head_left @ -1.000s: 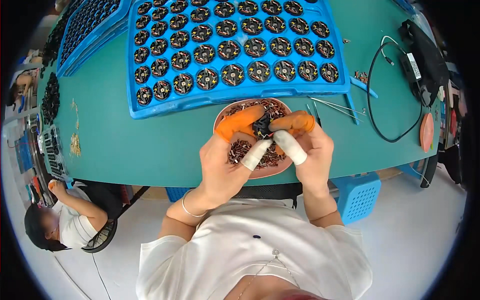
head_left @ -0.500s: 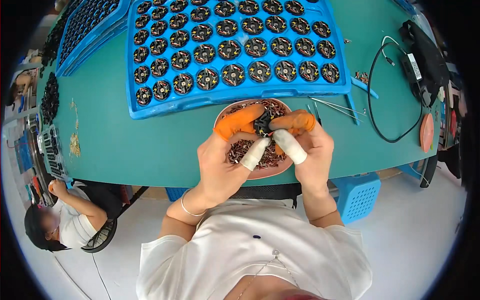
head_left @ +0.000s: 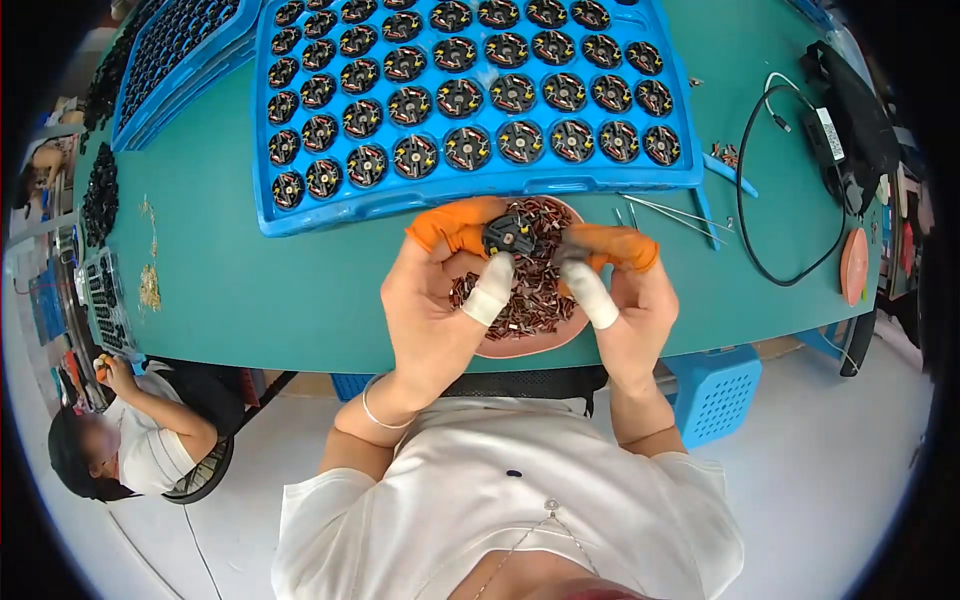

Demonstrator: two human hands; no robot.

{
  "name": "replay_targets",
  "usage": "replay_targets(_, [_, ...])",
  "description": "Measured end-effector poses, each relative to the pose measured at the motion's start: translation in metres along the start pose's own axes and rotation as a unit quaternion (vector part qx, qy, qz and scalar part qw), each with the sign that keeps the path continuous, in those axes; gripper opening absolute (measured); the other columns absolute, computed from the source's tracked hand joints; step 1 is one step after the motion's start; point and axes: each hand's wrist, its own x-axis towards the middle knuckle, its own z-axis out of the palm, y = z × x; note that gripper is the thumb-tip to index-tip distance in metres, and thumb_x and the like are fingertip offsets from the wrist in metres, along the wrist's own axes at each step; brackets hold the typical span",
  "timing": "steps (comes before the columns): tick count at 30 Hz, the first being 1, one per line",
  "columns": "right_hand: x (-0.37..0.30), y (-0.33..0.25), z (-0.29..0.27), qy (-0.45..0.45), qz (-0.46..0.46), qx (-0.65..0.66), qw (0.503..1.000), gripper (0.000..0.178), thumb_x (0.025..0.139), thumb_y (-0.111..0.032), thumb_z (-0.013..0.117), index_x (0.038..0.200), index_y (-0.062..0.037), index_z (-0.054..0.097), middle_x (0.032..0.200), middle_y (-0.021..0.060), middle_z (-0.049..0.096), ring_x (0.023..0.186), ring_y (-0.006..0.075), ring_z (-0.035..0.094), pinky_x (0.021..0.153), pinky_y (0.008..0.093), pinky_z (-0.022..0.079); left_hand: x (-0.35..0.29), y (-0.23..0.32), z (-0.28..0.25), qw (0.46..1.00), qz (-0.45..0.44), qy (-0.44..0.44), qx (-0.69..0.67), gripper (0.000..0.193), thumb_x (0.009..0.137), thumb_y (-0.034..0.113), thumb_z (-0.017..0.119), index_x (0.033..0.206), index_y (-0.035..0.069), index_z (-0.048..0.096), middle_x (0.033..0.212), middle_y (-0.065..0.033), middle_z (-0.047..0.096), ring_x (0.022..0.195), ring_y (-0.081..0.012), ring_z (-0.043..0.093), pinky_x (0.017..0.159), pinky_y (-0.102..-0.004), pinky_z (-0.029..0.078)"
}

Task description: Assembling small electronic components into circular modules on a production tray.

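Between the orange-covered fingers and white-covered thumb of my left hand (head_left: 440, 300) is a round black plastic part (head_left: 509, 236), its flat face turned up. A little yellow shows at its lower edge. My right hand (head_left: 632, 305), with similar finger covers, is apart from the part on its right side. The right fingertips are drawn together and blurred; whatever they may hold cannot be made out. Beneath both hands sits a pink bowl (head_left: 512, 349) full of small dark red and silver cylindrical pieces (head_left: 530, 312).
Beyond the bowl lies a blue tray (head_left: 440, 197) with rows of round black parts. More blue trays (head_left: 190, 75) are stacked far left. Tweezers (head_left: 675, 212), a black cable (head_left: 765, 262) and a pink dish (head_left: 853, 266) lie right. Another person (head_left: 150, 430) sits at left.
My hands have moved apart. The black part has shifted left with my left hand and now shows its flat face; my right hand has come off it to the right.
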Motion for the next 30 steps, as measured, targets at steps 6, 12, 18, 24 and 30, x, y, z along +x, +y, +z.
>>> replay_targets(6, [0.003,-0.001,0.005,-0.013,-0.107,-0.165,0.98,0.021,0.073,-0.001,0.074,0.091,-0.0015,0.064,0.09,0.0056,0.063,0.074,0.0123,0.054,0.065,0.0241,0.042,-0.003,0.001,0.006,1.0,0.006,0.007,0.0,0.035,0.085,-0.003,0.063,0.118,-0.005,0.05,0.11,-0.0117,0.059,0.092,-0.0131,0.06,0.081,-0.0267,0.051])
replay_targets(12, [0.004,0.005,0.002,-0.013,-0.138,-0.199,0.97,0.018,0.073,0.002,0.073,0.088,-0.0009,0.065,0.089,0.0056,0.062,0.072,0.0124,0.053,0.062,0.0239,0.042,-0.004,0.0,0.005,1.0,0.001,-0.001,0.004,0.035,0.084,-0.003,0.064,0.117,-0.005,0.05,0.11,-0.0115,0.059,0.093,-0.013,0.059,0.081,-0.027,0.051])
replay_targets(18, [0.003,0.007,0.007,0.008,-0.092,-0.04,0.995,0.019,0.071,0.008,0.07,0.087,0.0003,0.064,0.095,0.0084,0.059,0.082,0.0151,0.056,0.067,0.0251,0.044,-0.004,0.004,0.007,0.999,-0.012,-0.01,-0.034,0.035,0.085,-0.004,0.062,0.117,-0.004,0.05,0.112,-0.0125,0.059,0.095,-0.0137,0.06,0.082,-0.0275,0.051])
replay_targets(24, [0.004,0.011,0.004,-0.019,-0.032,0.087,0.995,0.021,0.074,0.007,0.07,0.093,-0.0004,0.064,0.096,0.0076,0.059,0.09,0.0156,0.057,0.073,0.0278,0.046,-0.003,0.01,0.005,0.996,-0.044,-0.027,-0.067,0.035,0.086,-0.004,0.061,0.119,-0.004,0.049,0.113,-0.0134,0.058,0.097,-0.0166,0.061,0.084,-0.0289,0.052])
replay_targets(30, [0.01,0.004,-0.001,-0.075,0.022,0.157,0.984,0.022,0.074,0.01,0.069,0.094,0.0016,0.062,0.098,0.0095,0.061,0.086,0.0146,0.059,0.074,0.0275,0.049,-0.003,0.01,0.001,0.992,-0.064,-0.046,-0.095,0.036,0.086,-0.006,0.059,0.12,-0.004,0.048,0.115,-0.0141,0.058,0.1,-0.0176,0.06,0.084,-0.0292,0.052])
